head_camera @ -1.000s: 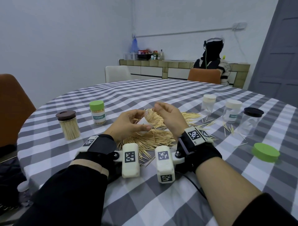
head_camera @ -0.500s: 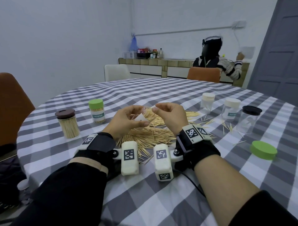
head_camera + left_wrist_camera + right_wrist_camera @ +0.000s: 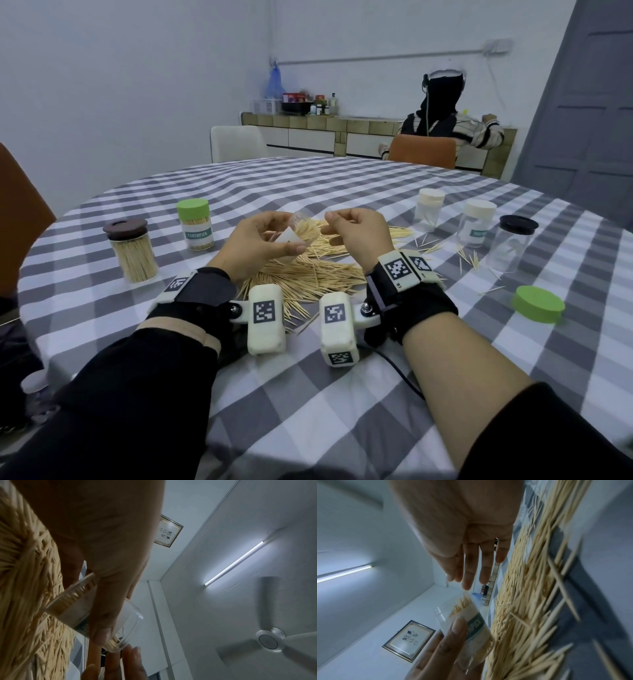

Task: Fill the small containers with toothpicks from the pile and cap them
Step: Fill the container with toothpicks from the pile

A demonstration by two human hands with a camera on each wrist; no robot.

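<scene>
Toothpicks lie heaped in a loose pile (image 3: 305, 274) on the checked tablecloth (image 3: 308, 404) just beyond your wrists. Above the pile your left hand (image 3: 255, 241) grips a clear, uncapped container (image 3: 294, 236), thumb and fingers curled round its wall; it is tilted, mouth toward your right hand, with a bundle of toothpicks inside. From the left wrist camera the thumb lies across its label. Just right of it your right hand (image 3: 359, 233) hovers above the pile, close to the container's mouth. In the head view its fingers look curled inward, while the right wrist camera shows them fairly straight and relaxed; you hold nothing that I can see, though the fingertips are blurred.

To the near right a loose green cap (image 3: 537, 304) lies flat on the cloth. On the left stand two filled, capped jars: a brown-lidded jar (image 3: 132, 250) nearer and a green-lidded jar (image 3: 196, 219) just beyond it. On the far right three capped containers stand in a row, a black-lidded jar (image 3: 512, 241), a white-lidded jar (image 3: 478, 222) and a cream-lidded jar (image 3: 429, 214), with stray toothpicks scattered round them.

Past the table another person (image 3: 445, 113) sits at a counter.
</scene>
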